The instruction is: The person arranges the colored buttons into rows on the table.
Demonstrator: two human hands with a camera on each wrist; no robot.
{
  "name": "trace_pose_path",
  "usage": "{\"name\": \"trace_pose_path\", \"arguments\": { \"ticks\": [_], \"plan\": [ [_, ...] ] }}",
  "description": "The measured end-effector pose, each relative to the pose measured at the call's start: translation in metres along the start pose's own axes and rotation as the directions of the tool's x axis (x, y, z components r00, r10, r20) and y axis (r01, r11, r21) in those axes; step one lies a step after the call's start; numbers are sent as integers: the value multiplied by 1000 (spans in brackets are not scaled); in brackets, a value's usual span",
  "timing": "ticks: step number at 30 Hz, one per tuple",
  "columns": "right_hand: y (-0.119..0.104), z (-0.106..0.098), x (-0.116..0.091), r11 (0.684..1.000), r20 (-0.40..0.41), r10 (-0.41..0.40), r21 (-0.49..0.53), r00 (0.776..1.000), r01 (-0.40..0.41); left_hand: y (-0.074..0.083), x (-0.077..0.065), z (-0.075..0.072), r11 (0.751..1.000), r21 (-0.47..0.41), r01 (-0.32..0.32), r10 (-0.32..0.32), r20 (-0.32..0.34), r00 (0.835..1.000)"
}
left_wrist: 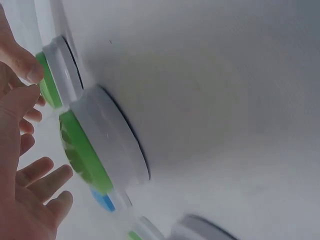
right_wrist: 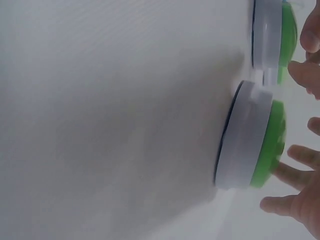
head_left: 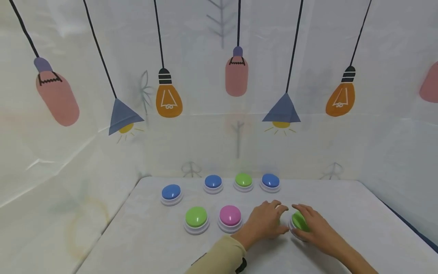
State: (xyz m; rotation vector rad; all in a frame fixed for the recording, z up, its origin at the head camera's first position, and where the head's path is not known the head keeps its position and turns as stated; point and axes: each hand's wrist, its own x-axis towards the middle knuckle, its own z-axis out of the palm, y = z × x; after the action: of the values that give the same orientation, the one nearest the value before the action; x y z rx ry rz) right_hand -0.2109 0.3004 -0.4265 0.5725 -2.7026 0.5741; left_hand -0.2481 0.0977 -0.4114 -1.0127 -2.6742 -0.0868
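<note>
My left hand point(head_left: 267, 220) is held over a green push button that it mostly hides in the head view. In the left wrist view this green button point(left_wrist: 82, 150) has a white base and a domed top, with the spread fingers point(left_wrist: 47, 180) beside the top. To its right, my right hand point(head_left: 316, 230) hovers around another green push button point(head_left: 299, 220), fingers spread and slightly bent. The right wrist view has this button point(right_wrist: 270, 145) up close; a fingertip is at its green top, and contact is hard to tell. Neither hand grips anything.
Left of my hands stand a pink button point(head_left: 230, 215) and a green button point(head_left: 196, 217). Farther back are blue buttons point(head_left: 171, 192) and a green button point(head_left: 243, 180). The white table point(head_left: 137, 236) meets a sheet wall point(head_left: 205, 144) printed with lamps.
</note>
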Motion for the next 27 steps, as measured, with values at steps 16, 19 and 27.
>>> {"name": "trace_pose_path", "arguments": {
  "ticks": [16,19,27],
  "plan": [
    [-46,21,48,985,-13,-169,-43,985,169,-54,-25,-22,999,25,44,-45,17,999],
    [-58,25,58,986,23,-163,-10,986,164,-69,-33,-25,998,2,64,-64,8,998],
    [-87,36,80,985,62,-173,22,983,172,-96,-50,-30,996,22,82,-80,-58,995]
  ]
}}
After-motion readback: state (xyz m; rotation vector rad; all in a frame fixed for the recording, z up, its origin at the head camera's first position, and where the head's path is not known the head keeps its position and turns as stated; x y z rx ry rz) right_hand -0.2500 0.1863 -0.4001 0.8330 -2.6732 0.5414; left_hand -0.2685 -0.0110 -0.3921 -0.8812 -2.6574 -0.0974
